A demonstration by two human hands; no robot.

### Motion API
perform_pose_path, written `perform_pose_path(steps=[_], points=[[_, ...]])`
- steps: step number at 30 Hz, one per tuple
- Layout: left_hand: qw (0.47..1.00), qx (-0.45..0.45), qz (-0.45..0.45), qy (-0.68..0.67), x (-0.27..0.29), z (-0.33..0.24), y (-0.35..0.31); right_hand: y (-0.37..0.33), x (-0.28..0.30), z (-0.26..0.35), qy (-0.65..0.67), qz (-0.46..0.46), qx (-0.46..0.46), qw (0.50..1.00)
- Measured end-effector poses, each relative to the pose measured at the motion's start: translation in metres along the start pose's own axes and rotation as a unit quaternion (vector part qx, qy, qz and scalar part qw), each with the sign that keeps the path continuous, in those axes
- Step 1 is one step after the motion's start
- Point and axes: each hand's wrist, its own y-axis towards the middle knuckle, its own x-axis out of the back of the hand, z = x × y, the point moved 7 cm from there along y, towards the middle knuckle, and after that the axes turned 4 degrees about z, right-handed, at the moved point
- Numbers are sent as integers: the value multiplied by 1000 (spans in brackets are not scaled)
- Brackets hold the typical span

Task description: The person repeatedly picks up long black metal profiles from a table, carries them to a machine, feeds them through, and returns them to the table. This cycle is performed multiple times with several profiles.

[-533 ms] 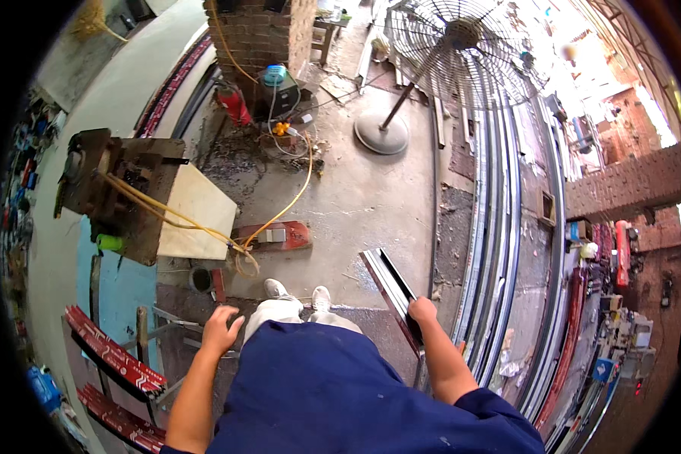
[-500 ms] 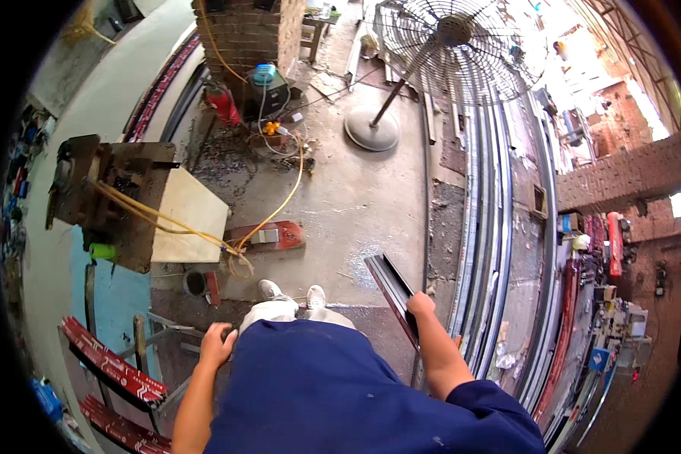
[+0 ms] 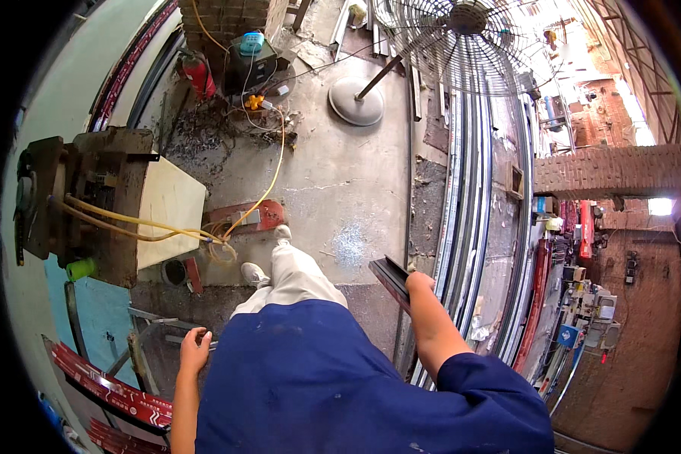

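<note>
**A short metal profile carried at the hip**

The dark metal profile [image 3: 390, 278], a short channelled offcut, sits in the right hand [image 3: 420, 286] at the person's right side, above the concrete floor [image 3: 340, 189] and just beside the long rails [image 3: 469, 227] laid along it. The fingers wrap around its near end; how tightly cannot be told. It looks stiff and fairly light, likely with sharp cut edges, so a grip on the flat flanks away from the ends would suit it best. The left hand [image 3: 194, 350] hangs low with fingers loosely curled, holding nothing, near a grey metal frame [image 3: 140, 344] and red-striped strips [image 3: 106, 390]. Further out stand a rusty machine [image 3: 91, 200] with yellow hoses [image 3: 151, 223] and a large pedestal fan [image 3: 454, 41].
</note>
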Motion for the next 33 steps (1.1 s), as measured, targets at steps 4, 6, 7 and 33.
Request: perform_pose_path(steps=[4,6,7,33], points=[[999,14,-14,-42,8,-18,24,22,5,9,-49,10,35,998],[1000,15,-6,-18,8,-41,34,16,22,22,-74,5,61,995],[1000,10,-16,-11,8,-50,41,5,31,26,-80,-1,77,994],[816,-33,-238,-527,184,-234,188,-418,237,366,104,-270,699,654]])
